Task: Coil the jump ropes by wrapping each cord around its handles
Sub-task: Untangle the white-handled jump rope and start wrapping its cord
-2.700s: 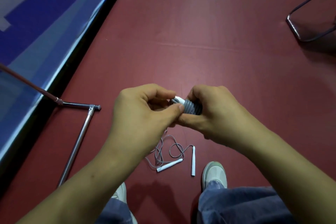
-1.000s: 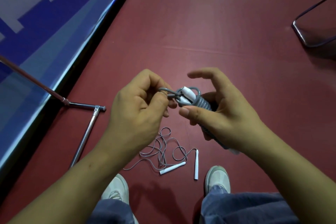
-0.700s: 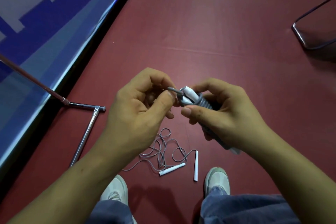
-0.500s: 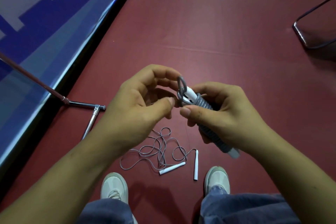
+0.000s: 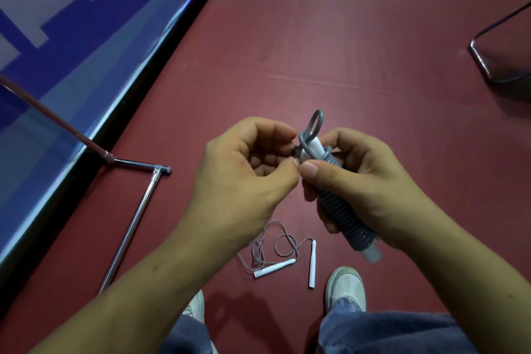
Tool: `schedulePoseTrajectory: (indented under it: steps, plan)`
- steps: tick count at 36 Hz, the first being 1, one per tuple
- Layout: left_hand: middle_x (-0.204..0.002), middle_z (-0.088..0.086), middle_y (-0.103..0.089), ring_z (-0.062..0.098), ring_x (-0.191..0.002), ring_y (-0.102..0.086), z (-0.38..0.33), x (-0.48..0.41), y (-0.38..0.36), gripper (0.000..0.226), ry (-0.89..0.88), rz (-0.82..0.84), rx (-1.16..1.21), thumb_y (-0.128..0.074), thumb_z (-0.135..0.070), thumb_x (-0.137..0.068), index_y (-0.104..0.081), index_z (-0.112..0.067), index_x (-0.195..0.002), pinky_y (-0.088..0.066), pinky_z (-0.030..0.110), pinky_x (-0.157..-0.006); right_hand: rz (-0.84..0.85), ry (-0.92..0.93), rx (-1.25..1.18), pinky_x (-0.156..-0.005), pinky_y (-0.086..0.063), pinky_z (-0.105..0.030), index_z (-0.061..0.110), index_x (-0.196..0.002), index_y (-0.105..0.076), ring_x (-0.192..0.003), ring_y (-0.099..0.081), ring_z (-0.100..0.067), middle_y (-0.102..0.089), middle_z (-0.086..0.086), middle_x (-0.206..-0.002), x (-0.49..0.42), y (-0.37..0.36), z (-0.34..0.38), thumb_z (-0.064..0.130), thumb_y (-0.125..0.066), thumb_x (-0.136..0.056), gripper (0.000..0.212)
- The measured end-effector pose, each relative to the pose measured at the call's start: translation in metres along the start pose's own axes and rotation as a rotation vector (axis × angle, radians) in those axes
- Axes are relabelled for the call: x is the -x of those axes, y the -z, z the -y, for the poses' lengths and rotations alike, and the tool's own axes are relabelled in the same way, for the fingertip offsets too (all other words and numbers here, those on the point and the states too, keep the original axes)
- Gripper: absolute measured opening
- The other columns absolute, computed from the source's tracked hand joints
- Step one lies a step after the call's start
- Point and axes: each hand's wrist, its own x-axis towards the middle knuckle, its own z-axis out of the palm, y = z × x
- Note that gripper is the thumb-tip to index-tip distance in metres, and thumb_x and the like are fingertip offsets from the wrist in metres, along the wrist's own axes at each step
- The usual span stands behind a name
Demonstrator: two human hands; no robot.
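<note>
- Right hand [image 5: 365,181] is clamped round the wound rope [image 5: 342,215]: thumb laid across the front of the coils, the other fingers curled in behind.
- The bundle is up in mid-air over the red floor [image 5: 344,37], held on a slant, top end toward the left hand, bottom end toward the person's body.
- White handle tips poke out at both ends, and the grey cord [image 5: 334,204] runs in tight turns, side by side, between them.
- Up top, a small loop [image 5: 315,123] of that cord stands clear above the handle ends.
- Left hand [image 5: 244,181] is curled in. Thumb and forefinger tips are nipped together on the grey cord right at the top of the bundle (the contact itself is half hidden behind the fingertips), and the other fingers are folded toward the palm.
- The two thumbs sit just beside each other.
- On the floor between the feet lies a second rope [image 5: 275,247], loose, its thin cord in a tangle of loops.
- Its two white handles lie apart: one handle [image 5: 274,267] is slanted, the other handle [image 5: 312,263] is nearly straight and near the right shoe [image 5: 346,287].
- The left shoe [image 5: 196,307] peeks out beneath the left forearm, with jeans [image 5: 388,333] at the bottom edge.
- A chrome stand [image 5: 135,218] lies at left beside a blue banner [image 5: 57,37], and a dark metal frame [image 5: 494,66] sits far right.
</note>
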Motion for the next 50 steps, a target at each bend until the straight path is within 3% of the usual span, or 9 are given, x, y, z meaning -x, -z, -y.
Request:
schedulePoseTrajectory:
  steps: [5,10,19,25,30,36,42,46,50]
  plan:
    - [-0.083,0.003,-0.074,0.015,-0.07,-0.068,0.0,0.002,-0.002,0.029,0.012,-0.072,0.034,-0.08,0.005,-0.076,-0.071,-0.018,-0.091,-0.063,0.039,-0.072,0.006,0.012,-0.028,-0.04,-0.045,-0.033,0.004,-0.097,-0.056,-0.037,-0.05,-0.029,-0.064,-0.02,-0.065,-0.001,0.001,0.0,0.023,-0.081,-0.077,0.037]
    - [-0.079,0.002,-0.071,0.017,-0.068,-0.067,-0.006,0.001,0.001,0.023,0.017,-0.007,0.129,-0.074,-0.003,-0.068,-0.067,-0.014,-0.088,-0.056,0.024,-0.066,0.109,-0.011,-0.101,-0.039,-0.044,-0.031,0.006,-0.096,-0.056,-0.034,-0.048,-0.027,-0.061,-0.023,-0.064,-0.001,0.005,0.004,0.025,-0.076,-0.076,0.035]
    - [-0.08,-0.005,-0.072,0.009,-0.071,-0.068,-0.014,0.01,-0.002,0.026,-0.164,-0.018,-0.035,-0.076,0.001,-0.074,-0.065,-0.02,-0.084,-0.053,0.018,-0.066,0.219,-0.027,-0.158,-0.042,-0.047,-0.035,0.003,-0.102,-0.055,-0.046,-0.051,-0.028,-0.06,-0.023,-0.067,-0.001,0.011,0.004,0.031,-0.083,-0.079,0.046]
    - [-0.082,0.006,-0.071,0.007,-0.072,-0.068,-0.017,0.01,-0.006,0.021,-0.112,0.01,0.102,-0.07,0.003,-0.072,-0.063,-0.013,-0.083,-0.052,0.016,-0.065,0.222,-0.012,-0.166,-0.041,-0.046,-0.036,0.005,-0.101,-0.056,-0.051,-0.051,-0.037,-0.061,-0.022,-0.066,-0.002,0.013,0.005,0.027,-0.083,-0.08,0.041]
    - [-0.086,0.012,-0.072,0.026,-0.077,-0.071,-0.019,0.011,-0.007,0.021,-0.131,0.043,0.127,-0.072,0.002,-0.074,-0.061,-0.013,-0.084,-0.055,0.021,-0.068,0.222,0.017,-0.162,-0.041,-0.048,-0.035,0.011,-0.098,-0.059,-0.044,-0.052,-0.031,-0.062,-0.022,-0.066,-0.001,0.011,0.004,0.032,-0.085,-0.077,0.039]
    - [-0.078,-0.003,-0.07,0.008,-0.073,-0.066,-0.021,0.01,-0.003,0.03,-0.102,0.04,0.119,-0.084,0.006,-0.074,-0.064,-0.013,-0.086,-0.052,0.016,-0.068,0.241,-0.006,-0.188,-0.043,-0.047,-0.037,0.012,-0.099,-0.056,-0.05,-0.052,-0.036,-0.061,-0.02,-0.067,-0.001,0.011,0.005,0.034,-0.084,-0.078,0.042]
    - [-0.082,0.008,-0.071,0.033,-0.08,-0.07,-0.018,0.013,-0.007,0.022,-0.137,-0.029,0.039,-0.078,-0.004,-0.076,-0.064,-0.019,-0.083,-0.058,0.031,-0.069,0.22,-0.025,-0.183,-0.044,-0.048,-0.038,0.01,-0.099,-0.056,-0.053,-0.052,-0.039,-0.062,-0.02,-0.067,-0.001,0.01,0.004,0.038,-0.086,-0.075,0.048]
    - [-0.079,0.007,-0.072,0.033,-0.076,-0.068,-0.015,0.012,-0.008,0.021,-0.114,-0.058,0.004,-0.08,-0.003,-0.078,-0.065,-0.017,-0.084,-0.057,0.034,-0.065,0.17,0.004,-0.15,-0.044,-0.048,-0.034,0.011,-0.096,-0.056,-0.038,-0.053,-0.028,-0.062,-0.024,-0.066,-0.002,0.01,0.001,0.04,-0.088,-0.071,0.049]
    - [-0.078,0.004,-0.072,0.027,-0.073,-0.07,-0.016,0.015,-0.009,0.021,-0.125,-0.072,-0.041,-0.081,-0.002,-0.078,-0.066,-0.016,-0.084,-0.057,0.033,-0.065,0.135,0.015,-0.136,-0.045,-0.049,-0.034,0.014,-0.092,-0.057,-0.038,-0.054,-0.029,-0.063,-0.025,-0.067,-0.002,0.009,0.0,0.041,-0.089,-0.069,0.048]
